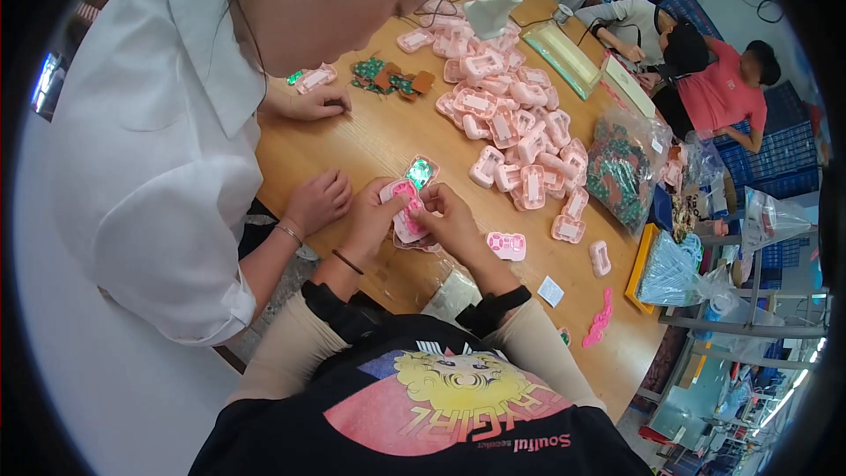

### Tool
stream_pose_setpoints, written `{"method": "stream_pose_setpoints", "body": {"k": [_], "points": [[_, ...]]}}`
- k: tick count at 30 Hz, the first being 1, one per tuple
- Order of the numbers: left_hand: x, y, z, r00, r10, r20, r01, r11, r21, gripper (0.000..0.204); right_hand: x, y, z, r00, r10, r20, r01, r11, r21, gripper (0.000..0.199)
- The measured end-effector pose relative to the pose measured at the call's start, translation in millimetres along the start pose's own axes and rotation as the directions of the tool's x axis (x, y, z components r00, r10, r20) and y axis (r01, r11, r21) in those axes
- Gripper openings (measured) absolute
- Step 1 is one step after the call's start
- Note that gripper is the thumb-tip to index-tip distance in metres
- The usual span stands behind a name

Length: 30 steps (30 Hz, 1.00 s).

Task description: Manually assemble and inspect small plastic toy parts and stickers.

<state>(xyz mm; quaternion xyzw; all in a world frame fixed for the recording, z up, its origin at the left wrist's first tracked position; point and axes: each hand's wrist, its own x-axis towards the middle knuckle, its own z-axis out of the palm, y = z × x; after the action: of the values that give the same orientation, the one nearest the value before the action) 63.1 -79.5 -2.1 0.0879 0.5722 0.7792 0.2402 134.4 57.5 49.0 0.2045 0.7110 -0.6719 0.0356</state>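
Observation:
My left hand [372, 216] is closed around a pale pink plastic shell [406, 231], thumb over its upper side. A bright pink button pad [408, 197] sits in or on that shell. My right hand [456, 226] has its fingers bent in a pinch at the shell's right edge; its fingertips partly hide the contact. Just beyond my hands lies another pink shell with a shiny green circuit board [420, 171] in it. Under my hands another pale pink edge shows, mostly covered. To the right of my right hand is a shell with bright pink buttons [506, 246].
A big heap of pink shells [507, 115] covers the table's middle. A clear bag of green boards [621, 167] stands right of it. Loose boards [392, 78] lie at the far left, a pink button strip [598, 317] near right. A person in white [159, 150] leans close at left.

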Motion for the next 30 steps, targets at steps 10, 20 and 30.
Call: {"method": "stream_pose_setpoints", "body": {"k": [10,20,30], "points": [[9,55,-6,0.720,-0.426,0.548,0.642,0.708,-0.294,0.030,-22,-60,-25,0.495,-0.762,0.416,0.814,0.241,-0.528,0.025],[3,58,14,0.848,-0.439,0.296,0.428,0.898,0.105,0.053,-8,-25,-45,0.984,-0.053,0.170,0.071,0.992,-0.103,0.018],[-16,35,12,0.836,-0.386,0.390,0.418,0.908,0.002,0.025,-20,0,-34,0.977,0.077,0.198,-0.134,0.947,0.293,0.020]]}}
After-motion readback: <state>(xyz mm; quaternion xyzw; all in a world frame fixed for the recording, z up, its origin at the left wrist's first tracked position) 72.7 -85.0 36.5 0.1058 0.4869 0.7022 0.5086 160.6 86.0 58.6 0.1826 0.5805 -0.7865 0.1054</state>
